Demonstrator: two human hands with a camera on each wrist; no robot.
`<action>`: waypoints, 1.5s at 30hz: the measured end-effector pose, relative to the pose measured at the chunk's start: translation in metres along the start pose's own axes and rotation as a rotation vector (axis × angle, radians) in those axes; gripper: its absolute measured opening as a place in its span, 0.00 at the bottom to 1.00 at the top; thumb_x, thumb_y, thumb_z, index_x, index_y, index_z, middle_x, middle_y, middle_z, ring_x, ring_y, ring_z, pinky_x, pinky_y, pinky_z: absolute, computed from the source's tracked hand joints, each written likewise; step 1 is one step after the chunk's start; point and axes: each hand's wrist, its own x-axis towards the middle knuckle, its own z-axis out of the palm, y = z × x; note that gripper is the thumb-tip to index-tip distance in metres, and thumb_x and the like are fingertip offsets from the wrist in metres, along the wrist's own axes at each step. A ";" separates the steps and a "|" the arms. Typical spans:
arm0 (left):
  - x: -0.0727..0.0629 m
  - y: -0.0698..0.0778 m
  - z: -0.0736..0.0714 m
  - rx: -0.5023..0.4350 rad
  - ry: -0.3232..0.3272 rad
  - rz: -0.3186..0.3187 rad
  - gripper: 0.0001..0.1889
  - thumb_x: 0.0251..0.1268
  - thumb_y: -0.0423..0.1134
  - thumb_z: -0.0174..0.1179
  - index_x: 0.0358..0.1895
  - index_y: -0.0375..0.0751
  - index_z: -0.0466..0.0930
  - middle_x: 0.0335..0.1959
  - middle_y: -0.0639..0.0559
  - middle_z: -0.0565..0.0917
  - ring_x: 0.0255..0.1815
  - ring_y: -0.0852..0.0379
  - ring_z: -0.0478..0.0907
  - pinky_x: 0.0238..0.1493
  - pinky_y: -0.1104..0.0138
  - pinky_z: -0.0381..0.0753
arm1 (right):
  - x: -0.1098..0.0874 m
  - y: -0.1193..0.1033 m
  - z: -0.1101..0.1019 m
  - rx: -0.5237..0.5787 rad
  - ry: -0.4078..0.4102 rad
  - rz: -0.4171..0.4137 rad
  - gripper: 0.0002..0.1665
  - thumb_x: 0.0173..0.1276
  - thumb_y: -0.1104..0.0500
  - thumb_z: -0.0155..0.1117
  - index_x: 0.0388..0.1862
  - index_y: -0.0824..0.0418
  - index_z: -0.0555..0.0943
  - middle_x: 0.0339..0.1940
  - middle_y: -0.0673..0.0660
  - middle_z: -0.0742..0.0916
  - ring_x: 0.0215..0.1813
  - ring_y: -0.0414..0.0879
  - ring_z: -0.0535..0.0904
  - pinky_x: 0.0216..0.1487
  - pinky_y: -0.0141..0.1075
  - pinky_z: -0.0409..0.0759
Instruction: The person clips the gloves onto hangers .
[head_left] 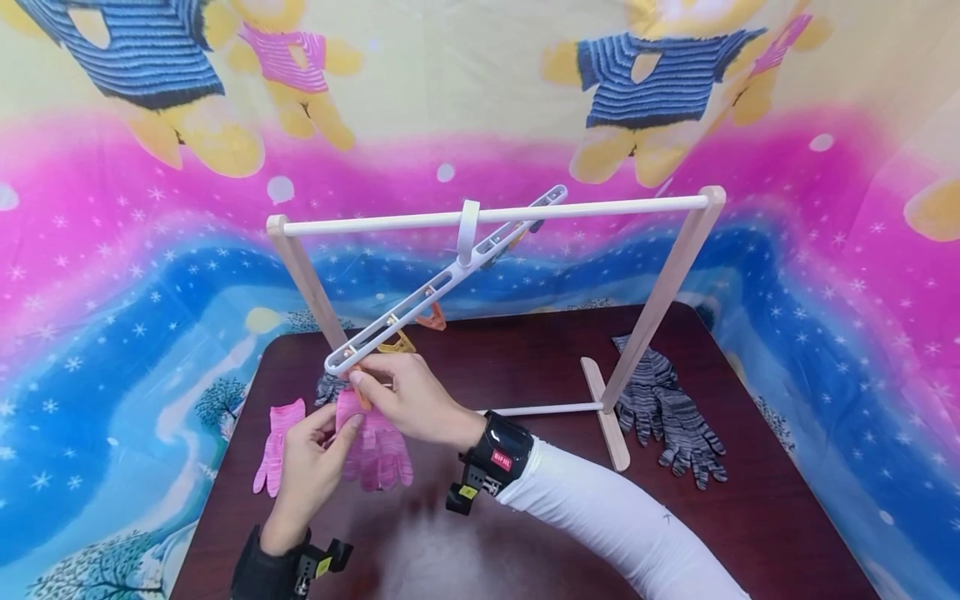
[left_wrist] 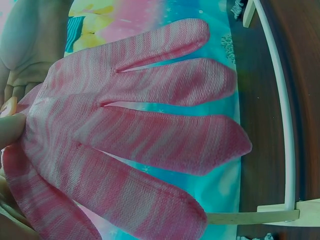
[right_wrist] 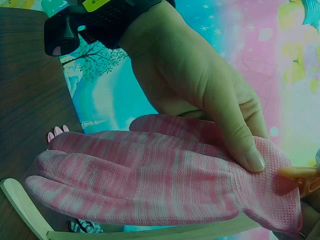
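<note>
A pink striped knit glove (head_left: 381, 454) hangs fingers-down below the near end of a white clip hanger (head_left: 408, 310). My left hand (head_left: 311, 458) pinches the glove near its cuff, thumb on the knit, as the right wrist view shows. With thumb and fingers, my right hand (head_left: 420, 400) grips an orange clip (right_wrist: 300, 173) at the edge of that cuff. In the left wrist view the glove's fingers (left_wrist: 165, 135) spread across the picture. Other clips dangle along the hanger, among them a yellow clip (head_left: 397, 342) and an orange clip (head_left: 432, 317).
The hanger's hook loops over the white rod (head_left: 600, 211) of a wooden stand (head_left: 660, 300). Another pink glove (head_left: 279, 446) lies on the dark table (head_left: 525, 492) at left. Grey-black gloves (head_left: 667, 408) lie at right, beyond the stand's foot. A patterned cloth backdrop (head_left: 450, 125) rises behind.
</note>
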 end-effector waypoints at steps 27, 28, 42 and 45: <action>-0.003 0.000 0.000 0.001 0.009 0.025 0.11 0.57 0.19 0.65 0.41 0.33 0.86 0.16 0.55 0.65 0.15 0.66 0.61 0.15 0.70 0.59 | -0.004 0.001 0.004 -0.003 -0.009 -0.007 0.19 0.76 0.60 0.61 0.62 0.62 0.82 0.54 0.59 0.88 0.52 0.38 0.82 0.57 0.25 0.80; -0.003 0.000 0.000 0.003 0.009 0.026 0.11 0.57 0.19 0.65 0.41 0.34 0.86 0.16 0.55 0.65 0.15 0.66 0.61 0.15 0.70 0.59 | -0.004 0.002 0.004 -0.008 -0.008 -0.008 0.19 0.75 0.60 0.61 0.62 0.61 0.82 0.53 0.58 0.88 0.51 0.38 0.82 0.57 0.24 0.80; -0.004 0.000 0.000 0.036 0.008 0.000 0.11 0.58 0.20 0.66 0.41 0.35 0.87 0.15 0.56 0.65 0.15 0.66 0.60 0.15 0.71 0.60 | -0.005 0.005 0.003 -0.052 -0.025 -0.026 0.18 0.74 0.61 0.63 0.61 0.62 0.81 0.46 0.57 0.88 0.48 0.36 0.81 0.55 0.23 0.80; -0.003 -0.001 0.001 0.033 0.008 0.000 0.11 0.58 0.19 0.66 0.42 0.35 0.86 0.15 0.55 0.66 0.15 0.65 0.61 0.15 0.71 0.60 | -0.005 0.004 0.003 -0.049 -0.033 -0.021 0.19 0.73 0.61 0.65 0.61 0.62 0.80 0.48 0.58 0.88 0.51 0.37 0.83 0.56 0.23 0.80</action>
